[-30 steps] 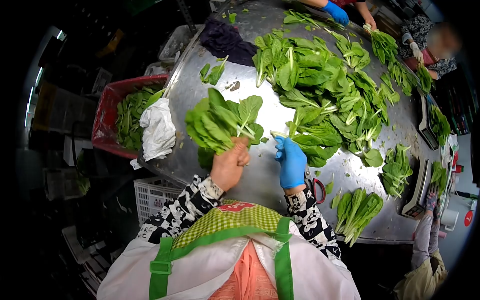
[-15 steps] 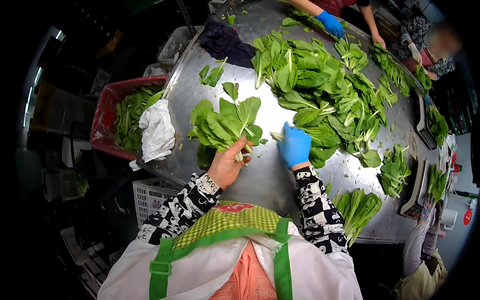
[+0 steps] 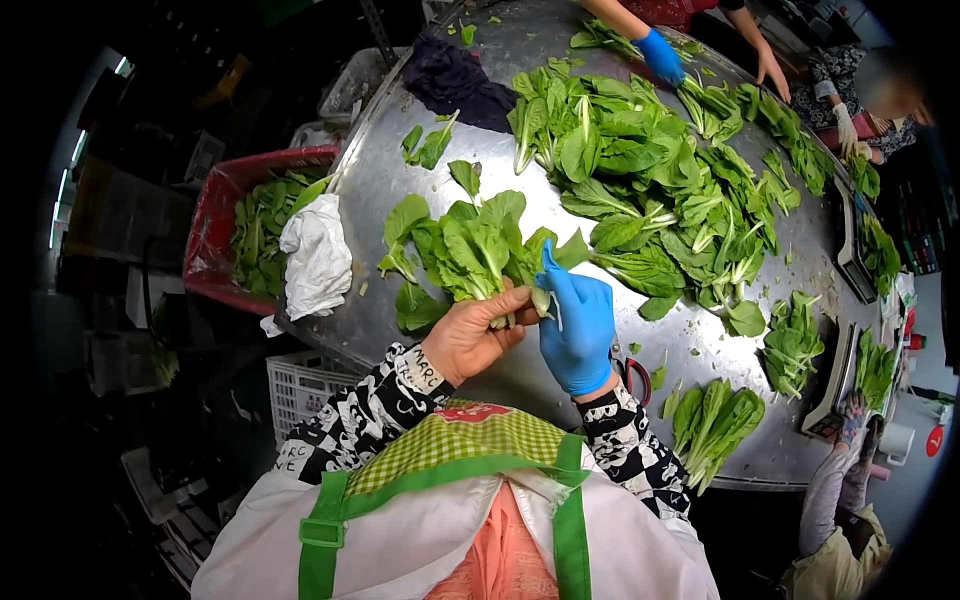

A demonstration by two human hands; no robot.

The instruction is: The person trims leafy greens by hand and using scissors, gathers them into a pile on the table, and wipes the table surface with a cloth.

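My bare left hand (image 3: 474, 338) is wrapped round the pale stems of a bunch of leafy greens (image 3: 465, 250), whose leaves point away from me. Beside it, my right hand (image 3: 580, 330) in a blue glove pinches the stem end of another green stalk (image 3: 533, 262), against the bunch. The fingertips of both hands nearly meet. Just beyond my right hand lies a large pile of greens (image 3: 640, 170) on the metal table (image 3: 500, 375). Red-handled scissors (image 3: 636, 380) lie by my right wrist, partly hidden.
At the left stand a red bin (image 3: 212, 235) of leaves and a crumpled white cloth (image 3: 316, 257). A dark cloth (image 3: 455, 82) lies at the far edge. Loose bunches (image 3: 718, 428) and scales (image 3: 832, 385) are on the right. Co-workers' hands (image 3: 660, 55) handle greens across the table.
My right hand went to the pile, took a stalk and brought it left to the bunch. My left hand shifted slightly right. Co-workers' hands across the table moved.
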